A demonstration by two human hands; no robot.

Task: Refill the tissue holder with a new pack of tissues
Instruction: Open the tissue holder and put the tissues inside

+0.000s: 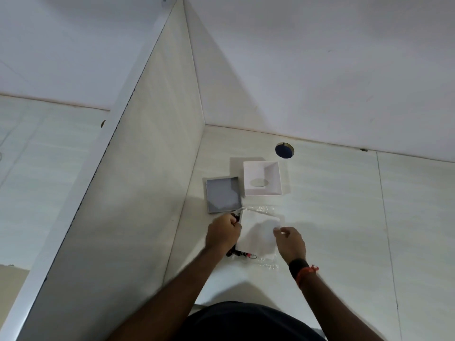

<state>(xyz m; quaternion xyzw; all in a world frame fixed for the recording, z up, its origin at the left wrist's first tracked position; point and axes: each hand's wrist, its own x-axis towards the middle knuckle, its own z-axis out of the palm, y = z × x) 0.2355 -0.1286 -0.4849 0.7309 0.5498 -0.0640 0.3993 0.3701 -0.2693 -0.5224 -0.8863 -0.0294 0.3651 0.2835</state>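
Note:
A pack of white tissues (pixel 256 235) in clear plastic wrap lies flat on the desk in front of me. My left hand (pixel 222 233) is closed on the wrap at the pack's left edge, where a dark printed strip shows. My right hand (pixel 290 242) pinches the wrap at the pack's right edge. Behind the pack, the white square tissue holder shell (pixel 262 178) lies upside down, its oval slot visible inside. The holder's grey square base (pixel 222 194) lies just left of it, beside the divider.
A tall pale divider panel (pixel 138 180) stands close on the left. The white back wall (pixel 320 82) runs behind the desk. A round cable hole (pixel 284 150) is cut into the desk (pixel 344 217) behind the holder.

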